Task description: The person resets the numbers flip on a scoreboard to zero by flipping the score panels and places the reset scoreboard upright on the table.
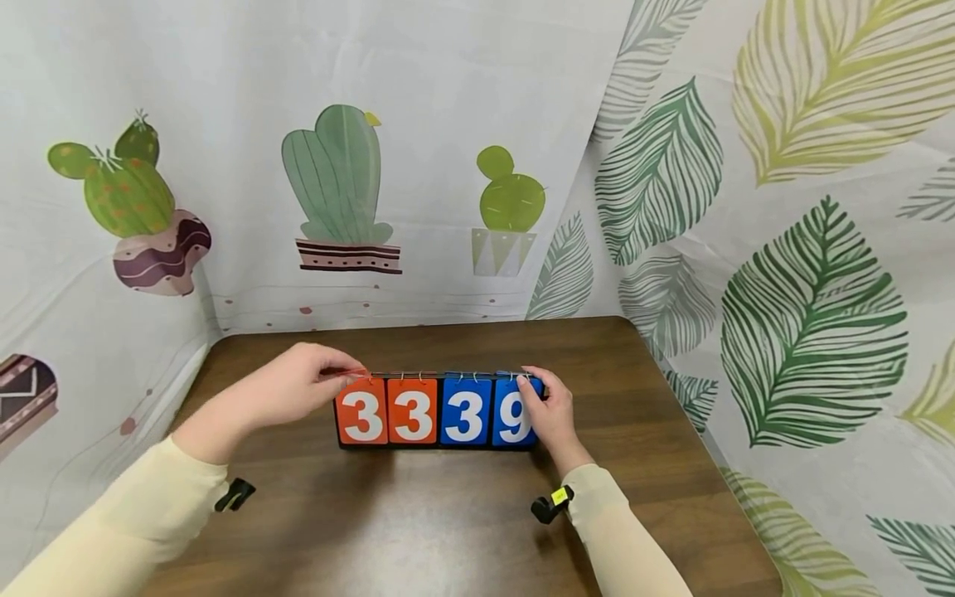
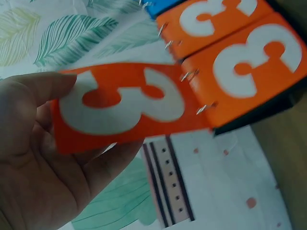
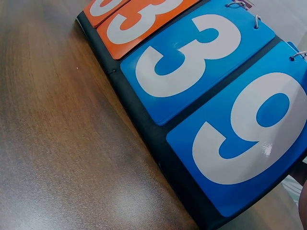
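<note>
A tabletop flip scoreboard (image 1: 440, 447) with a black frame stands on the table and reads 3, 3, 3, 9. Its left two number cards are orange, the right two blue, all hung on wire rings. At the top left, my left hand (image 1: 298, 383) pinches an orange number card (image 2: 129, 112) between thumb and fingers. That card bears a white 3 and is raised on its rings, away from the orange front card (image 2: 249, 67). My right hand (image 1: 554, 413) grips the scoreboard's right end, thumb in front over the blue 9 card (image 3: 259, 124), other fingers partly hidden behind.
The brown wooden table (image 1: 448, 522) extends in front of the scoreboard and to both sides. Behind it hangs a white curtain (image 1: 440, 75) printed with cacti, and a leaf-patterned curtain (image 1: 671, 50) borders the right. A black strap mount (image 1: 235, 494) sits at the left wrist.
</note>
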`<state>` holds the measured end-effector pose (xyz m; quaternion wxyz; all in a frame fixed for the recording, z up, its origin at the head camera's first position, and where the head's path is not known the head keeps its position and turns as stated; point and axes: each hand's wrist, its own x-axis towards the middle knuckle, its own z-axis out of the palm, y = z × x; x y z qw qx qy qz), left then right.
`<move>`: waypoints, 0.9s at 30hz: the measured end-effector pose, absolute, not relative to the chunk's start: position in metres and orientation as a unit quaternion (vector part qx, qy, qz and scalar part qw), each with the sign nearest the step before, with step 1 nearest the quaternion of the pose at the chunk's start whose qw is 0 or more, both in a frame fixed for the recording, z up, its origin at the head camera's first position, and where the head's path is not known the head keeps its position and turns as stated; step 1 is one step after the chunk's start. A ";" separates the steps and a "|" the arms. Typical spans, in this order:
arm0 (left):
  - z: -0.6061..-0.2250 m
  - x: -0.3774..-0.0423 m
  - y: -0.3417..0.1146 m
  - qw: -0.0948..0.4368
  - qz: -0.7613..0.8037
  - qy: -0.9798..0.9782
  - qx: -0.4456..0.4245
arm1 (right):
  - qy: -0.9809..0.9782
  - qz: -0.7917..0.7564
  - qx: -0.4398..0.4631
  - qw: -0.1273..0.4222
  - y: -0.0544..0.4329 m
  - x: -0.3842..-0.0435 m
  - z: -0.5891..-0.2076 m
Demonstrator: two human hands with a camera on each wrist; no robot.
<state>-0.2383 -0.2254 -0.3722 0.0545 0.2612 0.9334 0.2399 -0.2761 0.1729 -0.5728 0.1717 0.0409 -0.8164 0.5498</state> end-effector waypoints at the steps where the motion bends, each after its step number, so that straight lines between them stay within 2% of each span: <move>1: -0.376 -0.235 -0.224 0.055 0.242 0.933 0.261 | -0.816 0.550 0.041 0.172 0.173 -0.276 -0.573; 9: -0.403 -0.216 -0.222 0.040 0.254 0.929 0.265 | -0.815 0.552 0.044 0.172 0.174 -0.278 -0.574; 27: -0.477 -0.173 -0.211 -0.134 0.285 0.931 0.183 | -0.814 0.551 0.034 0.180 0.171 -0.277 -0.572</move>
